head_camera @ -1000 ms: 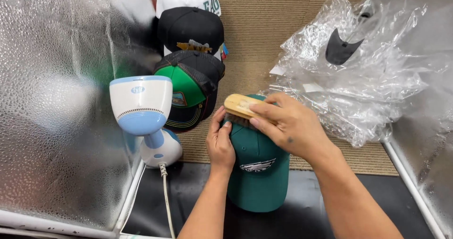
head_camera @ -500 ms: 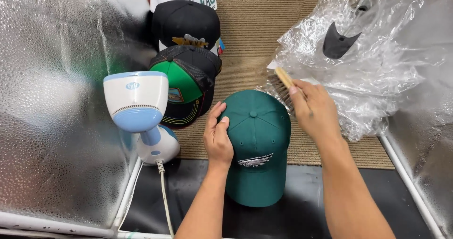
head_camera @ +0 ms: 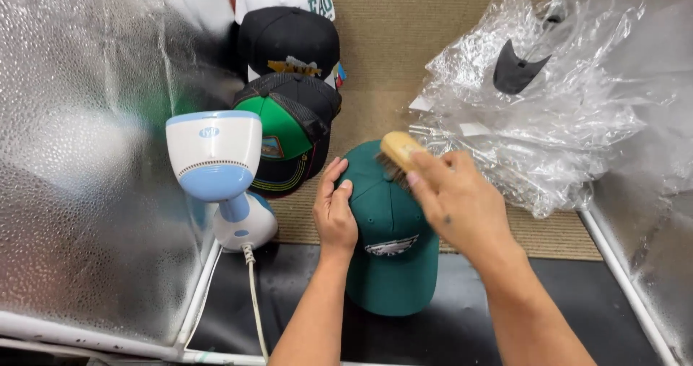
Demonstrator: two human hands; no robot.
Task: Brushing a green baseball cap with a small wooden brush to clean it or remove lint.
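While the left hand point(head_camera: 333, 214) presses flat, fingers together, on the green cap point(head_camera: 393, 247), the right hand point(head_camera: 455, 200) (fingers clamped on the brush point(head_camera: 397, 153)) has returned from the side onto the crown, so brushing goes on.

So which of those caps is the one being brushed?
The plain dark green cap, nearest the camera. The left hand steadies its side while the right hand holds a wooden brush on its crown. The other caps sit untouched in a row behind.
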